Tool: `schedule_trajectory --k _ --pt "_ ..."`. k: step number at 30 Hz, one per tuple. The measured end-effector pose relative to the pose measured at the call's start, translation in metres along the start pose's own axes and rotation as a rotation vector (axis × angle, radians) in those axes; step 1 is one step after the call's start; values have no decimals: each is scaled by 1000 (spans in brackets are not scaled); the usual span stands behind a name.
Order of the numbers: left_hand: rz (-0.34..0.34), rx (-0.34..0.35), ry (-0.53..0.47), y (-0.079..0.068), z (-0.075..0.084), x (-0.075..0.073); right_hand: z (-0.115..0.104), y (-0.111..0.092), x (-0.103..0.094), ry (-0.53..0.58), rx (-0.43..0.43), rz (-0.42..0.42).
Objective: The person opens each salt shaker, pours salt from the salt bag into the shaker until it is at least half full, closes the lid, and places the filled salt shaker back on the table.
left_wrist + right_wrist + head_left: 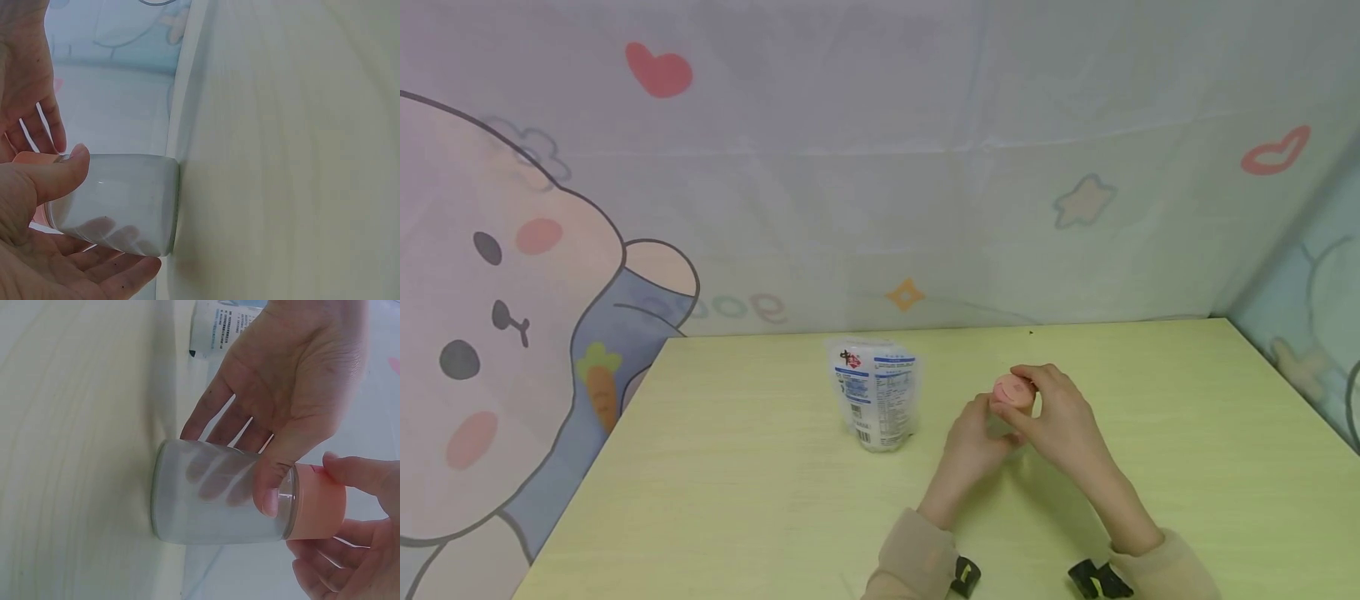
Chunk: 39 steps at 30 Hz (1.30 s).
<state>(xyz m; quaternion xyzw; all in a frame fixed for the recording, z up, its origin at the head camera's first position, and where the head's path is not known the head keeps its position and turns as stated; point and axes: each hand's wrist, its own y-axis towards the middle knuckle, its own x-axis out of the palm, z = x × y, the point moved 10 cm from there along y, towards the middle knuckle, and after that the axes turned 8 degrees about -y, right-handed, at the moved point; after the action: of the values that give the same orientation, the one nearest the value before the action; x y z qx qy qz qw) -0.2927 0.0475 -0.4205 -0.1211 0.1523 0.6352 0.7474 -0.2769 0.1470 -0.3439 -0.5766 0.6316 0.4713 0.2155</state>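
Nearest the head camera: two beige sleeves [917, 546] at the bottom edge, with small black devices [966, 577] just inside the wrists. Past them, both hands on one clear jar [125, 194] with a pink-orange lid [1013, 390]. Jar is upright, right of the middle of the pale yellow table [737, 500]; can't tell whether its base touches the tabletop or sits just above.

Left hand [972, 446]: wrapped round the jar body, thumb on one side, fingers on the far side and visible through the clear wall. Right hand [1063, 417]: pinches the lid, thumb against one side, fingers opposite. Lid is on the jar; can't tell if tight or loose.

White printed pouch [880, 396] stands on the table left of the hands, apart from them. Behind, a pale cartoon backdrop [887, 167] with hearts, a star and a big bear-like figure at left.
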Motion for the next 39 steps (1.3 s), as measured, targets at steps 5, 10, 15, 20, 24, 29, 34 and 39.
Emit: schedule_trajectory --k 5,10,15,20,24,29,34,39 --pt "2 -1 6 1 0 0 -2 -1 0 16 -19 1" --pt "1 10 8 1 1 0 -4 -2 -1 28 -34 3" --pt "1 12 6 1 1 1 -2 -1 -3 16 -22 17" --pt "1 9 1 1 1 0 -1 -1 -2 2 -10 23" --pt "0 7 -7 1 -1 0 -2 -1 -1 10 -13 16" --pt "3 14 -2 0 -2 0 -4 -2 -1 10 -26 19" --pt "3 26 -3 0 -1 0 -4 -2 -1 2 -33 28" --pt "8 34 1 1 -1 0 -3 -2 -1 -4 -32 28"
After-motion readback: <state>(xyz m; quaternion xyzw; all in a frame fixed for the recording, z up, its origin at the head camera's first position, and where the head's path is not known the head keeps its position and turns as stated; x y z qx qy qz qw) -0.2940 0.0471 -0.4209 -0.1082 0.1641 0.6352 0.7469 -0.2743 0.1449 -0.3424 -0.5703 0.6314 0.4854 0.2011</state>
